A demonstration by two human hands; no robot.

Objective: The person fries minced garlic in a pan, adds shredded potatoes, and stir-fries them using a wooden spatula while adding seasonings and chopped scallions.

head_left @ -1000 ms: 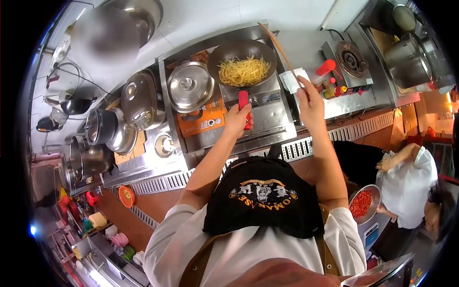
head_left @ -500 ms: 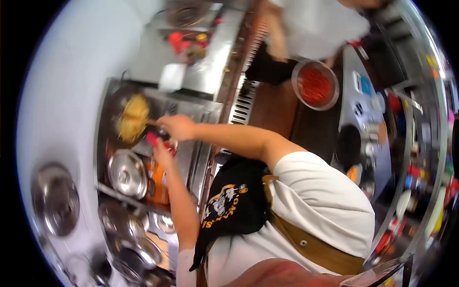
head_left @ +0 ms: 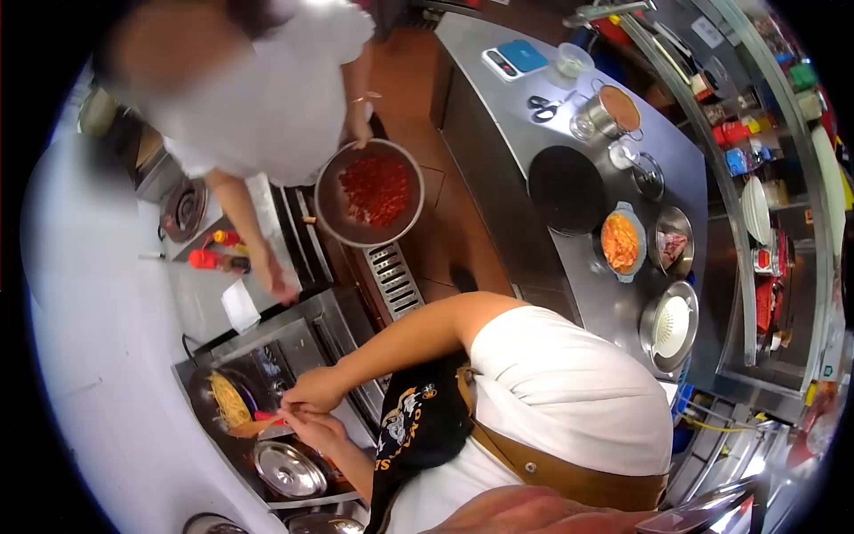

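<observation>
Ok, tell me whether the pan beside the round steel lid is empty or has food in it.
Has food: yellow strips lie in the pan, with some dark inner surface bare beside them.

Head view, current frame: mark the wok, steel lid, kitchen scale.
Wok (head_left: 201,400): head view, dark inner wall beside the food.
Steel lid (head_left: 290,469): head view, near the middle of its top.
Kitchen scale (head_left: 523,56): head view, blue top.

White-sleeved right arm (head_left: 418,334): elbow bent, forearm forward | bare right hand (head_left: 315,389): fingers curled downward | bare left hand (head_left: 318,431): close against right, fingers partly hidden | left forearm (head_left: 358,470): extended
</observation>
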